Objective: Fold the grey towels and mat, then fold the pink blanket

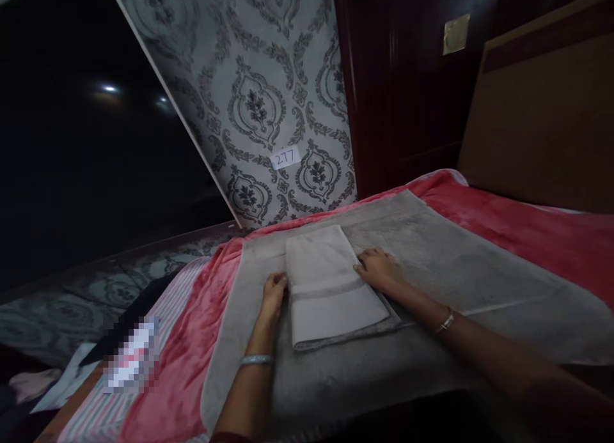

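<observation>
Two hands are flanking a folded pale-grey banded towel (330, 264), which is lying on a grey blanket (470, 257). The left hand (274, 293) is resting at the left edge, fingers bent; whether they are pinching cannot be told. The right hand (381, 269) is lying along the right edge, fingers bent, grip likewise uncertain.

Risks, as judged: a lower layer is projecting at the lower right, so uneven pulling could be skewing the fold further; the soft blanket could be dragging and wrinkling under sideways pressure.

Beneath, a red blanket (518, 232) is showing beyond the grey one. Patterned wallpaper (256, 110) is backing the scene, bearing a card marked 277 (286, 156). A cardboard box (542, 117) is standing at right.
</observation>
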A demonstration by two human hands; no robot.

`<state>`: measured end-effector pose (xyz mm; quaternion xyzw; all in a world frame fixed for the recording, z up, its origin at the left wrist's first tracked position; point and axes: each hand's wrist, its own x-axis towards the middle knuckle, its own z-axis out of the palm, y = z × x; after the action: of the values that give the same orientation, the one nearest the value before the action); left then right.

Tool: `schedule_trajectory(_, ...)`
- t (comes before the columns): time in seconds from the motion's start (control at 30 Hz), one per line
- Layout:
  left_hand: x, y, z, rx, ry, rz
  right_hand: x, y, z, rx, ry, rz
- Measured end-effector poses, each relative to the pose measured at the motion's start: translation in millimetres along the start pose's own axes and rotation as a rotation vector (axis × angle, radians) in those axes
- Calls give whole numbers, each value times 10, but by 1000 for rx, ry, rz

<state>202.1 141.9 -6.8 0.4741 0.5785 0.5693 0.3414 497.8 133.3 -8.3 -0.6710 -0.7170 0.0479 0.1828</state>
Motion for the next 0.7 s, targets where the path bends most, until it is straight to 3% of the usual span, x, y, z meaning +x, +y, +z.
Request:
schedule_trajectory(0.2, -25, -212, 120, 39, -13, -8, 242, -107, -2, 157, -46, 103)
schedule_trajectory(0.5, -190, -304, 215, 195, -23, 124, 267, 324, 93, 229, 21, 246)
schedule_trajectory(0.7, -180, -286, 192, 309, -82, 124, 256, 384, 199, 259, 48, 243)
